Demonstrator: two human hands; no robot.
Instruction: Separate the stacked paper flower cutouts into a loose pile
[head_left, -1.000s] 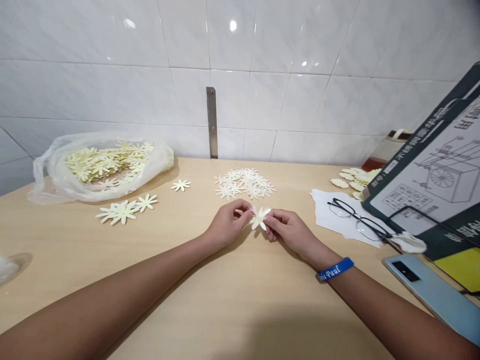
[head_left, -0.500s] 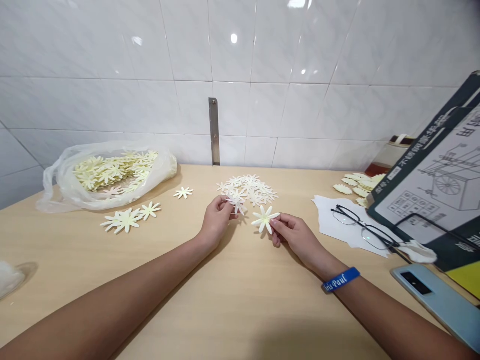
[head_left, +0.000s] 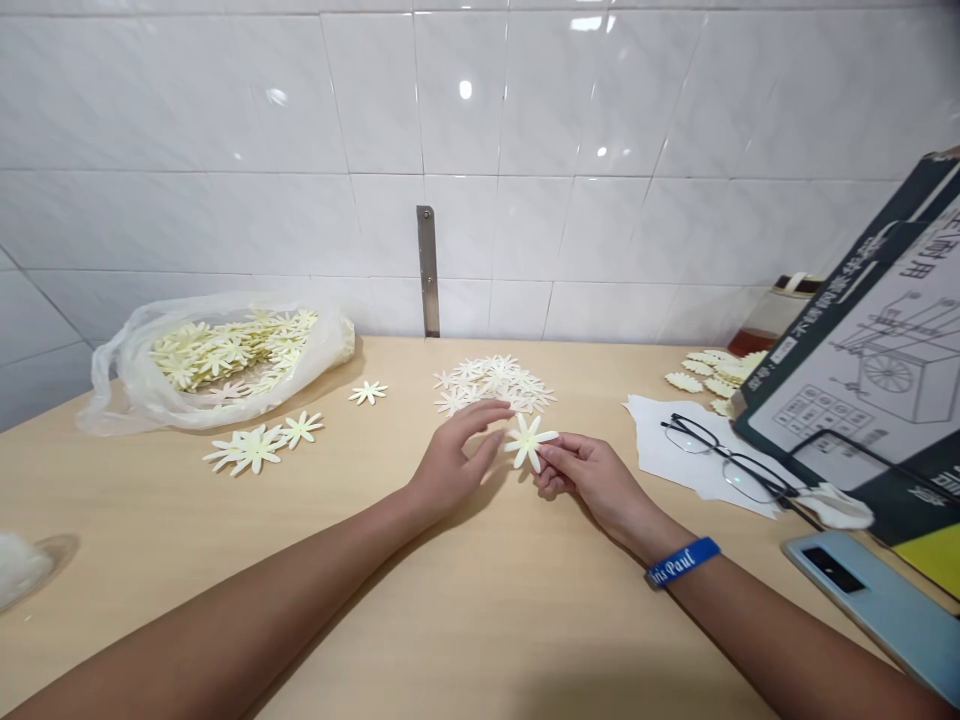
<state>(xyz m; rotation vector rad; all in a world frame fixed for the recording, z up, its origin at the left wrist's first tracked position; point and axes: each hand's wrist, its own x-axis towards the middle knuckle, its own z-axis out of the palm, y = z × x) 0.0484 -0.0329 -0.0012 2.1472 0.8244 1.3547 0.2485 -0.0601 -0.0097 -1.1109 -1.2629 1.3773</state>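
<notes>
My right hand (head_left: 583,470) pinches a pale yellow flower-shaped cutout (head_left: 528,440) by one petal, just above the wooden table (head_left: 465,600). My left hand (head_left: 456,452) hovers beside it with fingers spread and nothing in them, close to the flower's left side. Just behind both hands lies a flat pile of white flower cutouts (head_left: 496,382). A blue wristband (head_left: 682,561) is on my right wrist.
A clear plastic bag (head_left: 217,355) full of yellowish flowers lies at the back left, with loose flowers (head_left: 259,443) in front. To the right are eyeglasses (head_left: 724,460) on white paper, a dark printed box (head_left: 877,350), a phone (head_left: 874,600) and leaf-shaped cutouts (head_left: 709,368).
My left hand carried a white cutout to the pile, released it, and came back open beside the flower. My right hand kept hold of the yellow flower.
</notes>
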